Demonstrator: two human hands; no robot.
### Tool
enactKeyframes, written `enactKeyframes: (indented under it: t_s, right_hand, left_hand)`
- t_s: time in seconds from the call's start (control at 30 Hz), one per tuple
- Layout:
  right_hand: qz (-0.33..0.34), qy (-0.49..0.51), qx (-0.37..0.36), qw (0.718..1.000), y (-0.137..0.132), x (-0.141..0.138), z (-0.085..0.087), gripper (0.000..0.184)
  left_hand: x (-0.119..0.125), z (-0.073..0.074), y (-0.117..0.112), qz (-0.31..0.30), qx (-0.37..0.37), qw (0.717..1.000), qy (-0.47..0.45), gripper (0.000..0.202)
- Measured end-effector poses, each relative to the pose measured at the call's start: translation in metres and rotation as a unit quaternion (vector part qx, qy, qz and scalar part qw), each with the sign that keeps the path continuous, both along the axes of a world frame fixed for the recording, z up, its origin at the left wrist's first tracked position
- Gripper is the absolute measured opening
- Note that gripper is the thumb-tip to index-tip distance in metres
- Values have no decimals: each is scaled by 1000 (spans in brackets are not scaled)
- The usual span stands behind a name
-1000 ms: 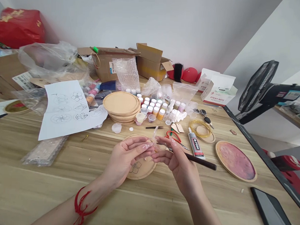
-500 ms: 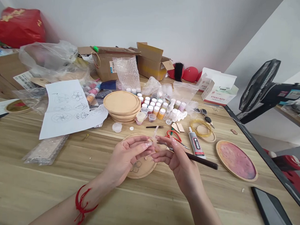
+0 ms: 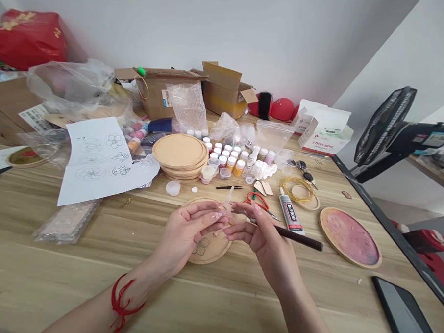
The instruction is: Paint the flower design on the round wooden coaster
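Fingertips meet above a wooden disc (image 3: 208, 250): my left hand (image 3: 187, 232) pinches a small clear piece (image 3: 228, 200), my right hand (image 3: 259, 230) grips a dark-handled tool (image 3: 297, 237).

single head-worn view, forward and down, close over the near part of the wooden table (image 3: 36, 281)

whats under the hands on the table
A round wooden disc with a drawn flower lies under the left hand and the right hand, which holds a dark tool. Fingers hide its middle.
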State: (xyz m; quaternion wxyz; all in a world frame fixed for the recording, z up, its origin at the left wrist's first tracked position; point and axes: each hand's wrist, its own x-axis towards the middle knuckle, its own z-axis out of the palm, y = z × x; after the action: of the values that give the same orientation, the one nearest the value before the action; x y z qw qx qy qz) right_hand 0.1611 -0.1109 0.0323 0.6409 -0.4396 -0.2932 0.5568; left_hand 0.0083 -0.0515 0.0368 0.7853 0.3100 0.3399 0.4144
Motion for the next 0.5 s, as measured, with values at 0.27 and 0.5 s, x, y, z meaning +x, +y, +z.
enactKeyframes:
  t_s: [0.27, 0.5]
  right_hand:
    - [16, -7, -7, 1000, -1, 0, 4, 36]
    - [12, -9, -6, 1000, -1, 0, 2, 37]
  left_hand:
    - [-1, -1, 0, 2, 12, 1000, 5, 29]
    - [-1, -2, 1, 11, 20, 1000, 11, 28]
